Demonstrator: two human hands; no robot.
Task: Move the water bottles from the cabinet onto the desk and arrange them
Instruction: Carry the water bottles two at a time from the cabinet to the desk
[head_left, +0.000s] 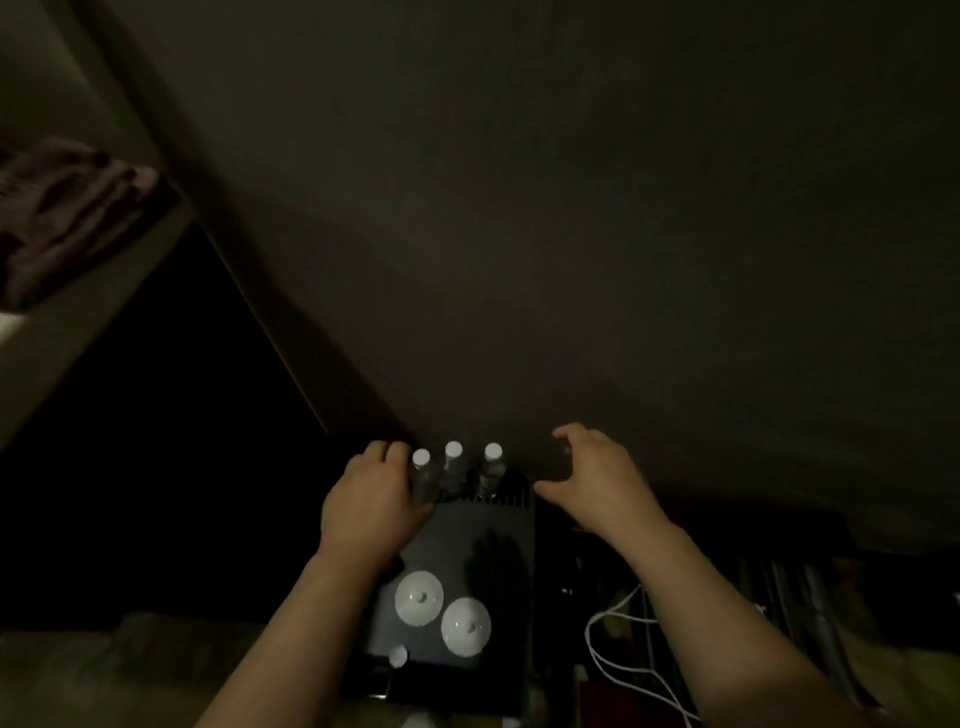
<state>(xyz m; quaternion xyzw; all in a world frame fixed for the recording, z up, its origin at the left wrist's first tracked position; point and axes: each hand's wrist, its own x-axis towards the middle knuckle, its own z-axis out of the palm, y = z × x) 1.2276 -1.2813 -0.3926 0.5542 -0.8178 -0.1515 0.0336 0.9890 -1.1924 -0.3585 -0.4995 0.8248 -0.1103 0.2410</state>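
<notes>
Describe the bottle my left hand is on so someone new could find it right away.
Find the dark tray low in the middle, with two white lids near its front. Three white-capped bottles stand in a row at its far edge. Yours is the leftmost bottle, the only one the left hand holds; the right hand holds nothing.

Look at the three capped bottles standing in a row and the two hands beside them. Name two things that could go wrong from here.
1. The left hand grips the leftmost bottle, which stands close beside the middle bottle; pulling it out could topple its neighbours.
2. Two white lids lie on the dark surface under the forearms; a careless move might knock them.
3. The scene is dim, so the open right hand could misjudge its grip on the right bottle.
</notes>
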